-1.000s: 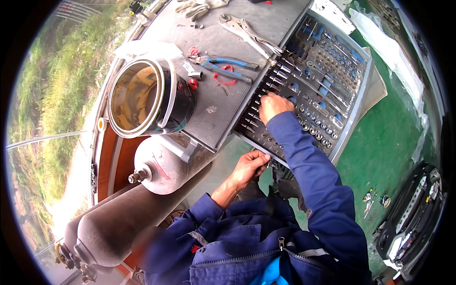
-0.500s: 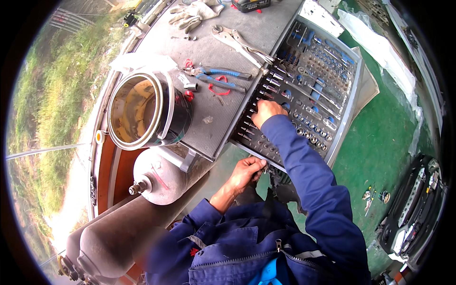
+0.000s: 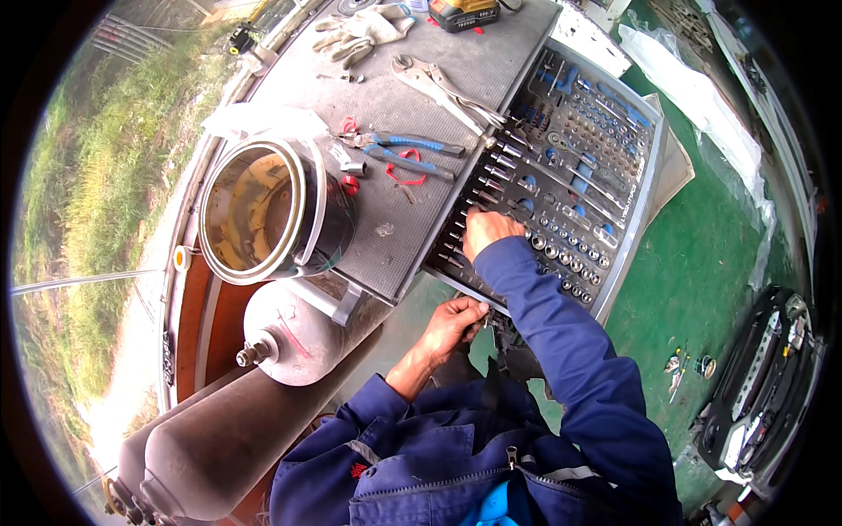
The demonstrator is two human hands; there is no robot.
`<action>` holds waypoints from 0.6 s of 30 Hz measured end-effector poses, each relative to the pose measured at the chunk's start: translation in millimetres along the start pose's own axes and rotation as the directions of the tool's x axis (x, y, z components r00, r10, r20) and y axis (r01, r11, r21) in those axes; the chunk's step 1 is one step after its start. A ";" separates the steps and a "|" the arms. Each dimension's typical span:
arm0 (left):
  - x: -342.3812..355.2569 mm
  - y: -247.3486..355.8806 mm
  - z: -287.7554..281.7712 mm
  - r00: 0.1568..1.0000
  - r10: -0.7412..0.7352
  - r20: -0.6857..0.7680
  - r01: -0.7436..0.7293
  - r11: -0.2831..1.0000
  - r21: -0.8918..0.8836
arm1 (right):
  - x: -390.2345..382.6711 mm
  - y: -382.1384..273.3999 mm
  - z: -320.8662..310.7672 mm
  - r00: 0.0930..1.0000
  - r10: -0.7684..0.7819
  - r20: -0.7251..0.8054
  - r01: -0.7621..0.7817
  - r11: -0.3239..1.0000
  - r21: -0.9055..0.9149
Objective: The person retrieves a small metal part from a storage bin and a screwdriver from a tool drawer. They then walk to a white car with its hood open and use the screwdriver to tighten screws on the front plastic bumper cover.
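My right hand [image 3: 491, 232] is curled over a row of silver socket bits in the open socket set case [image 3: 588, 167]; I cannot make out what its fingertips grip. My left hand [image 3: 452, 324] is pinched at the case's front edge, around a small piece that I cannot make out. On the ridged grey bench top [image 3: 386, 263], left of the case, lie blue-handled pliers [image 3: 403, 145], locking pliers [image 3: 438, 88], a red loop [image 3: 405, 175] and a metal socket [image 3: 351, 167].
An open can [image 3: 250, 206] stands at the bench's left. Gloves [image 3: 360, 35] and a battery pack [image 3: 460, 16] lie farther back. Gas cylinders [image 3: 210, 438] are below left. A black toolbox [image 3: 759, 386] and plastic sheeting [image 3: 684, 105] are on the green floor [image 3: 658, 307] at right.
My right hand has moved a little down along the row of bits, toward the case's front. My left hand stays at the front edge. The whole view has shifted slightly.
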State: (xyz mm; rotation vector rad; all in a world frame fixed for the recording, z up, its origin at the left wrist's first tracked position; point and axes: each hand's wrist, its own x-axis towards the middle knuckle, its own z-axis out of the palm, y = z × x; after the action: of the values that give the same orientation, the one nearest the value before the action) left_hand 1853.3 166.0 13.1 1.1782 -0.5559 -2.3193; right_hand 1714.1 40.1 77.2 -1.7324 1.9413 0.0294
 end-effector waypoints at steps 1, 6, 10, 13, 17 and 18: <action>0.2 -1.9 0.1 1.000 -0.006 0.005 0.006 1.000 0.007 | -2.4 -3.2 1.4 0.999 0.045 0.008 -0.045 0.999 0.024; -5.3 7.2 6.4 1.000 -0.019 0.011 0.018 0.999 0.040 | 8.4 0.8 0.6 0.986 0.160 -0.042 -0.153 0.980 0.129; -3.4 6.1 4.3 1.000 0.001 -0.004 -0.001 0.999 0.044 | 20.7 3.7 -14.9 0.989 0.143 0.028 -0.145 0.986 0.085; -3.3 9.0 5.6 1.000 -0.010 0.012 0.010 0.999 0.045 | 25.0 6.8 -20.5 0.991 0.120 0.063 -0.123 0.991 0.050; -2.1 4.4 2.0 1.000 -0.015 0.009 0.015 0.999 0.034 | 22.3 13.5 -13.1 1.000 0.023 0.022 -0.024 0.999 0.041; -1.4 5.2 1.8 1.000 -0.019 0.003 0.019 0.999 0.040 | 22.0 14.3 -9.2 1.000 0.026 0.013 -0.026 0.999 0.025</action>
State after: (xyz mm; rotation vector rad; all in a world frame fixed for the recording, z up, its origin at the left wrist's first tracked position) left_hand 1853.8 162.9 17.8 1.2024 -0.5972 -2.3370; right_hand 1696.7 19.2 71.6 -1.6866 1.9474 0.0247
